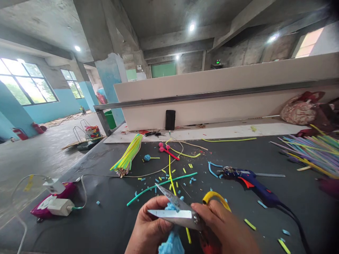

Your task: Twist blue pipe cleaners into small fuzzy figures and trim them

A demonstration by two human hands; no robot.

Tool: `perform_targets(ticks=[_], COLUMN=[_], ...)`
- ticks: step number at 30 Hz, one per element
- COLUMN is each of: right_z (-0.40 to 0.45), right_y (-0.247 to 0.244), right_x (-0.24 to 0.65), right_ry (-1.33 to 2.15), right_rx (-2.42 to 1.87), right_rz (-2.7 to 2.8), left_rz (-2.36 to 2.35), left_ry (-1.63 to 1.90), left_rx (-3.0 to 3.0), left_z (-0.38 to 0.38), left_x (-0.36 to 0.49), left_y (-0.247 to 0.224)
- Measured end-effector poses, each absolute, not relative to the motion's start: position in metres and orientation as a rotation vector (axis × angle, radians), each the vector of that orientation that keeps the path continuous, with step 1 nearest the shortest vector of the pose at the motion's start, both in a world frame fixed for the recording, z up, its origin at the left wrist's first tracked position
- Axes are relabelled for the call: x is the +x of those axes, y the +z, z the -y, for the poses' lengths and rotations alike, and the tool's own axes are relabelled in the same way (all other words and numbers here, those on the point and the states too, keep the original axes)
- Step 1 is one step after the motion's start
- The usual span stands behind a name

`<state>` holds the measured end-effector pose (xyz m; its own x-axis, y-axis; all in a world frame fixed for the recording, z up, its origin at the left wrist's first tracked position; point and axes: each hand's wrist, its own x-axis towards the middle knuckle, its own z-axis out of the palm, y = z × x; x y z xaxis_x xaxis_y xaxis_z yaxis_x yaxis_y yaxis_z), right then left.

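Observation:
My left hand (148, 225) pinches a fuzzy light-blue chenille piece (172, 243) low in the middle of the view; part of it hangs below the fingers. Wrapped round the handles of a pair of scissors (182, 218) is my right hand (225, 225). The metal blades stand apart, pointing left, with some blue fuzz between them. One yellow handle loop (217, 199) shows above the right hand. Beyond the hands lie a teal chenille stem (161, 186) and a long yellow stem (171, 173), which passes behind the scissors. Short blue and yellow snippets are scattered around them.
A blue glue gun (254, 185) lies to the right, its cord running to the front edge. Stem bundles lie left (128, 155) and far right (315, 151). A phone (170, 120) leans on the back board. A power strip (53, 201) with chargers sits at the left edge.

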<state>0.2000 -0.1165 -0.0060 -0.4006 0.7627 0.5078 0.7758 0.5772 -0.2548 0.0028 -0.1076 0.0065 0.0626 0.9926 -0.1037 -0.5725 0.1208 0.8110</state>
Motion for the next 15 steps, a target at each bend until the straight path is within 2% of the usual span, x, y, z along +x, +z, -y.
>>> perform_targets(ticks=[10,15], right_z=[0.116,0.116], right_y=[-0.01,-0.005], right_x=[0.197,0.193], right_ry=[0.306,0.276], right_rx=[-1.229,-1.25], right_rz=[2.175,2.053], left_rz=[-0.683,-0.698], left_ry=[1.384,1.483], left_rx=[0.591,0.531], left_z=[0.115,0.117], left_x=[0.01,0.014], left_y=[0.022,0.025])
